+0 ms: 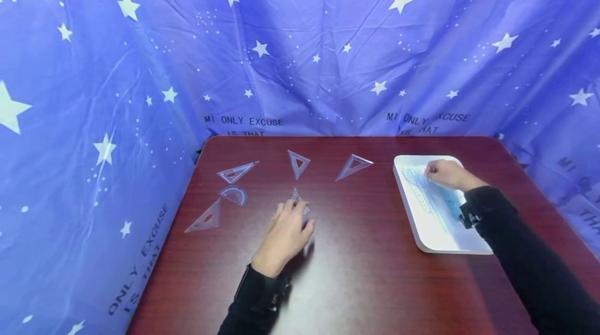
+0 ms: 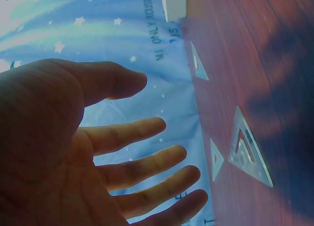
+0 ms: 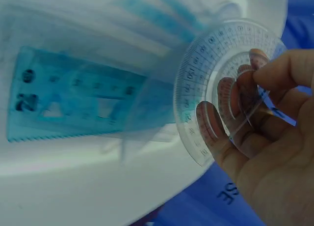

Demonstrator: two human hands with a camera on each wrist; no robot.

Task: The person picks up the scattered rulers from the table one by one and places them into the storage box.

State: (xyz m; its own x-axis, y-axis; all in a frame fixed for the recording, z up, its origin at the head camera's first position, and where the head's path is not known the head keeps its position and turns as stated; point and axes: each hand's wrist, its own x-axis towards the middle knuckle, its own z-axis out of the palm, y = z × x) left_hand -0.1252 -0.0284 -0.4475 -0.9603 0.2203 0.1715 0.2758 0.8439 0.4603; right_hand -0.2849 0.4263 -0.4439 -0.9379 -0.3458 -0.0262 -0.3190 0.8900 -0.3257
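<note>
My left hand (image 1: 283, 231) hovers with relaxed fingers over a small clear set square (image 1: 298, 197), its fingers hiding part of it. In the left wrist view the left palm (image 2: 64, 132) holds nothing, and a set square (image 2: 262, 172) lies beyond the fingertips. Over the white tray (image 1: 424, 244), my right hand (image 1: 447, 173) pinches a clear protractor (image 3: 194, 83) by its straight side between thumb and fingers. Below it in the tray lie a teal ruler (image 3: 73, 123) with cut-out shapes and several clear pieces, overlapping one another.
At the table's left are a clear protractor (image 1: 234, 195) and set squares, one below it (image 1: 201, 223) and one above (image 1: 244, 171). Two more set squares, one central (image 1: 294, 160) and one further right (image 1: 348, 170), lie toward the back. A starry blue curtain (image 1: 319, 85) hangs around the table (image 1: 365, 283).
</note>
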